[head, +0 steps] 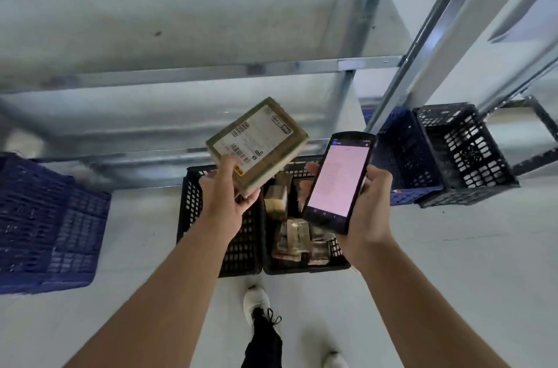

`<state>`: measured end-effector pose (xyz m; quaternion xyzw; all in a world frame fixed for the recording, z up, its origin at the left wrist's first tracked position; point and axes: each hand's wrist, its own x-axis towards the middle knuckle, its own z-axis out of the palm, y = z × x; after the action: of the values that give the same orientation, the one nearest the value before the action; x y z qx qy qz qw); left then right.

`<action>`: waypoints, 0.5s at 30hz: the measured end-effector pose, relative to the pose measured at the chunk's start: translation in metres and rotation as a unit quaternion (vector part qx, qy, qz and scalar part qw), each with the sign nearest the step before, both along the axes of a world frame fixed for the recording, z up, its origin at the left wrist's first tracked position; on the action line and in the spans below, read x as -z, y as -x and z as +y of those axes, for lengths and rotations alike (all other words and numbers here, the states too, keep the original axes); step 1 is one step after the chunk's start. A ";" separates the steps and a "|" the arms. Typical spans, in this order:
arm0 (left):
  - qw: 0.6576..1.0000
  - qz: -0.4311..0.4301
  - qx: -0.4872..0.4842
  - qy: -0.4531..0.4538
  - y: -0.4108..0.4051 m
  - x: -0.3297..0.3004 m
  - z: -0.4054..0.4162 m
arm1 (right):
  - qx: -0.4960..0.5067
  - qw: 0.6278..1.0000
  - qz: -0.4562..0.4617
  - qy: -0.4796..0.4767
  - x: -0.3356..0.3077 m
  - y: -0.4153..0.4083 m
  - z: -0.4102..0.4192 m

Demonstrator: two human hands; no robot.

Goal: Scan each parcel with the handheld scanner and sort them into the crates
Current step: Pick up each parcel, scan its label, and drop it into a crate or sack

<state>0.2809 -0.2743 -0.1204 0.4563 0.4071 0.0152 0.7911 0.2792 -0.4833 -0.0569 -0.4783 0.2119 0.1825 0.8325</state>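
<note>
Parcel [258, 144] is pinched by its near corner in the left hand [225, 186], tilted, label up, above the black crate [222, 247] of parcels. Right hand [367, 204] grips the scanner [338, 177], screen facing up. Risks: corner-only hold could slip into the unsorted crate; thumb near the lower barcode may block the read.

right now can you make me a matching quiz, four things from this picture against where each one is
Things:
1. brown taped parcel with white label
2. black handheld scanner with lit screen
3. blue plastic crate
4. white shoe

Places:
A. far left on the floor
B. in the right hand
C. below the black crates
D. in the left hand

Pairs: 1-D, 2-B, 3-A, 4-C
</note>
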 end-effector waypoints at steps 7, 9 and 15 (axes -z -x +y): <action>0.990 -0.106 -0.065 -0.072 0.062 -0.146 -0.008 | -0.029 0.993 -0.106 -0.043 -0.121 0.037 -0.030; 0.985 -0.130 -0.077 -0.087 0.081 -0.189 -0.011 | -0.048 0.987 -0.144 -0.047 -0.159 0.053 -0.035; 0.965 -0.215 -0.087 -0.121 0.131 -0.308 -0.003 | -0.088 0.966 -0.228 -0.089 -0.264 0.091 -0.035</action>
<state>0.1503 -0.2770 0.1872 0.4974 0.2605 0.2312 0.7946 0.1879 -0.5180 0.2072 -0.4477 -0.0437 0.1590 0.8789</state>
